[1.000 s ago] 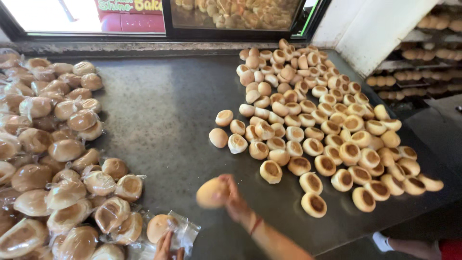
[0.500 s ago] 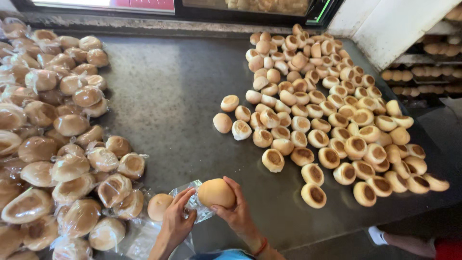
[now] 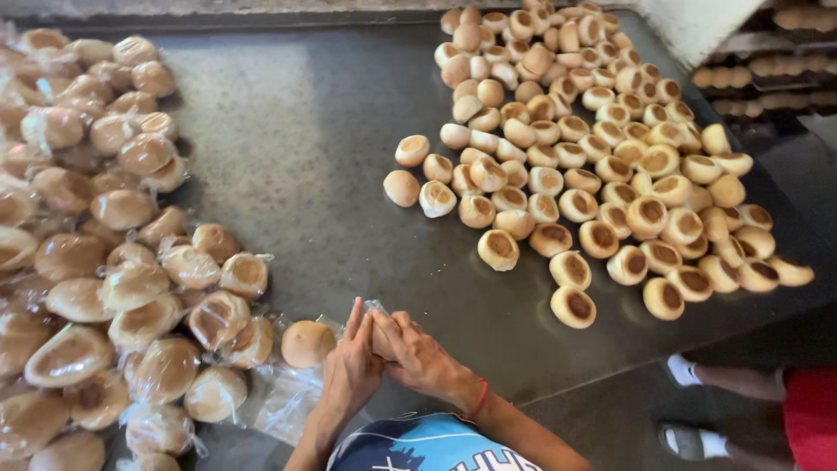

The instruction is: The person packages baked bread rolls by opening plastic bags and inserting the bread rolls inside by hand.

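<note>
I see left hand [image 3: 353, 366] fingers closed against right hand [image 3: 417, 353] | both clasp a round tan bun [image 3: 381, 336], mostly hidden, at 6 o'clock on dark metal desk [image 3: 296, 157] | bare golden bun [image 3: 307, 343] just beside at 9 o'clock

Bun [image 3: 381, 336] nearly hidden between both hands' fingers [image 3: 359, 327] (bagged buns [image 3: 52, 262] cropped left)

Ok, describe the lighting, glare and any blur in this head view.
Head view: daylight from the top leaves a pale sheen on the dark table; plastic wraps on the bagged buns glint; bare buns look sharp; the joined left hand and right hand are slightly soft; edges bow.
</note>
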